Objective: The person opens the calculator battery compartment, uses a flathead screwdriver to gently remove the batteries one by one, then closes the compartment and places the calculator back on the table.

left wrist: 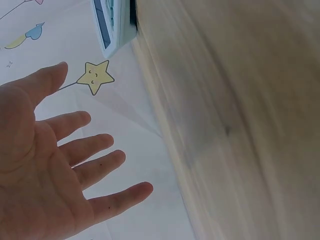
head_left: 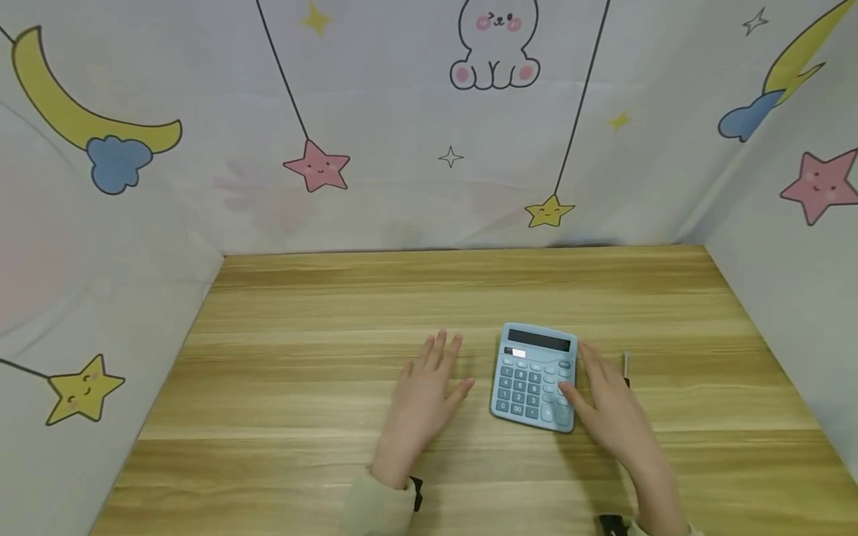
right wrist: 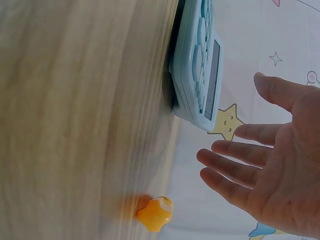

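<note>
A light blue calculator (head_left: 534, 377) lies face up on the wooden table, its dark display at the far end. My right hand (head_left: 613, 413) is at the calculator's right side, fingers extended and thumb over its keys in the head view. In the right wrist view that hand (right wrist: 275, 160) shows a gap to the calculator (right wrist: 197, 75), with nothing in its grasp. To the calculator's left, my left hand (head_left: 422, 402) hovers palm down with spread fingers, holding nothing. Beyond the right hand, a thin metal shaft (head_left: 626, 363) with a black part shows; the hand hides the rest.
An orange lobed object (right wrist: 155, 215) appears on the table in the right wrist view; its kind is unclear. The wood-grain table (head_left: 302, 335) is bordered at the back and sides by white cloth (head_left: 402, 208) printed with stars and moons.
</note>
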A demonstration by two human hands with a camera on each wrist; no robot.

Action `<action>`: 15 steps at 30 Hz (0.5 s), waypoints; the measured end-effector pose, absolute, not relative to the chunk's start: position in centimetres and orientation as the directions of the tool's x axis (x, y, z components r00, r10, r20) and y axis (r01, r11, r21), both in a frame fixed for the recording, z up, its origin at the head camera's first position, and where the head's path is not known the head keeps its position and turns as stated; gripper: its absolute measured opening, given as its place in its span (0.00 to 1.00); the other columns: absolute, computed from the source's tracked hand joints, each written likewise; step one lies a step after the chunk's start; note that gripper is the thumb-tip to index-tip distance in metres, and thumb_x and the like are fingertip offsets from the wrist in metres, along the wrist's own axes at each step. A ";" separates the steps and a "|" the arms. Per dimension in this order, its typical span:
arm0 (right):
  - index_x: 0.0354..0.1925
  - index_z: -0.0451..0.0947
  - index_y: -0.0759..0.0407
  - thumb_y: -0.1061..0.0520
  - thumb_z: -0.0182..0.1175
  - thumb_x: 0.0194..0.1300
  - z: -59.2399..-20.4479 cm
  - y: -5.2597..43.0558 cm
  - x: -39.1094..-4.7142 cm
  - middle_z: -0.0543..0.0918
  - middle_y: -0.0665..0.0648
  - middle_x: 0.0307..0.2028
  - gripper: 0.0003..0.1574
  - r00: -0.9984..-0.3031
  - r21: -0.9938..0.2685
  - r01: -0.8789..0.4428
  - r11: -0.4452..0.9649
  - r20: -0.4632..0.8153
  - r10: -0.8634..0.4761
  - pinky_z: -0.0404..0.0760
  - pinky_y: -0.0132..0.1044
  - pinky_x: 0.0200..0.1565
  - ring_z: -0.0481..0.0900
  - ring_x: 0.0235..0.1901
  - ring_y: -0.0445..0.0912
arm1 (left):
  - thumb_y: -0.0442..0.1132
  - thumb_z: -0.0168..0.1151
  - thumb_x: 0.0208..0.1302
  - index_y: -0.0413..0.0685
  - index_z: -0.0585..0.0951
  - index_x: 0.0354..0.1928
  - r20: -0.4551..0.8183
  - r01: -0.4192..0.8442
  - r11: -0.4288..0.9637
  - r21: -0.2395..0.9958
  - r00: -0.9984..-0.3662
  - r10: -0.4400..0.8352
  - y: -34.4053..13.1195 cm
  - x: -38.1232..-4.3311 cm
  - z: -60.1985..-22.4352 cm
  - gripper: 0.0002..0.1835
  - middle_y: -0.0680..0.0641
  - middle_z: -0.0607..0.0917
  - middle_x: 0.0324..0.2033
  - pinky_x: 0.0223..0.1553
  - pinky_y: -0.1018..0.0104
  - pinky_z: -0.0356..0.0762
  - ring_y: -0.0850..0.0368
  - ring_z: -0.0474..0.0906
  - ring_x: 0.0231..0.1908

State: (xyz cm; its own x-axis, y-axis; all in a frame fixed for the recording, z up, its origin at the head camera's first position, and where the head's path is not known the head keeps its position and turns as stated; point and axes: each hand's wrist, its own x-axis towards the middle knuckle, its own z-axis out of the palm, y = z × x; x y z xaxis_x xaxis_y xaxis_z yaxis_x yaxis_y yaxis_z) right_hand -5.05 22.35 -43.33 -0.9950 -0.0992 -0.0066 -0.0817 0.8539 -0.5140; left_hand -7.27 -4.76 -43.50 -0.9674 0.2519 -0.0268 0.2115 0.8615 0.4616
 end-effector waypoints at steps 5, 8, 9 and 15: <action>0.76 0.43 0.60 0.39 0.49 0.71 -42.9 22.5 -5.2 0.56 0.72 0.71 0.48 -0.996 -0.530 -0.050 0.847 -0.034 -0.081 0.56 0.68 0.63 0.55 0.68 0.71 | 0.56 0.52 0.68 0.55 0.55 0.75 -0.029 0.223 0.852 0.474 -0.963 0.268 -4.2 -7.5 -43.3 0.37 0.42 0.56 0.74 0.66 0.37 0.57 0.41 0.53 0.73; 0.75 0.43 0.62 0.39 0.48 0.71 -42.7 22.5 -5.4 0.56 0.72 0.71 0.48 -0.996 -0.534 -0.032 0.845 -0.050 -0.070 0.55 0.68 0.63 0.54 0.68 0.71 | 0.56 0.52 0.68 0.54 0.56 0.75 -0.040 0.217 0.845 0.488 -0.962 0.270 -3.8 -7.6 -43.3 0.37 0.42 0.57 0.73 0.66 0.37 0.57 0.40 0.55 0.72; 0.75 0.44 0.63 0.39 0.48 0.71 -42.7 22.6 -5.4 0.55 0.73 0.71 0.48 -0.996 -0.536 -0.026 0.844 -0.055 -0.066 0.55 0.68 0.63 0.54 0.68 0.71 | 0.56 0.53 0.68 0.54 0.56 0.74 -0.039 0.216 0.842 0.494 -0.962 0.269 -3.7 -7.6 -43.3 0.37 0.41 0.58 0.73 0.66 0.37 0.58 0.40 0.56 0.72; 0.74 0.44 0.65 0.38 0.48 0.71 -42.6 22.7 -5.7 0.56 0.76 0.69 0.49 -0.994 -0.534 0.012 0.845 -0.096 -0.046 0.58 0.69 0.62 0.58 0.66 0.72 | 0.55 0.54 0.68 0.54 0.57 0.74 -0.051 0.200 0.820 0.535 -0.962 0.268 -2.9 -7.9 -43.4 0.36 0.41 0.60 0.72 0.63 0.34 0.61 0.39 0.59 0.70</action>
State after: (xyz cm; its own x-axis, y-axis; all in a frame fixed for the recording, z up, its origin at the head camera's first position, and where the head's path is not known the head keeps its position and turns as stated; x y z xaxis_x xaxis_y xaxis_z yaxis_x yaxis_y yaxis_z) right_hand -5.73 22.71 -42.56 -0.9943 -0.0464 -0.0962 0.0122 0.8454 -0.5339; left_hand -7.85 -2.94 -43.44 -0.9620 0.2683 -0.0509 0.2005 0.8204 0.5355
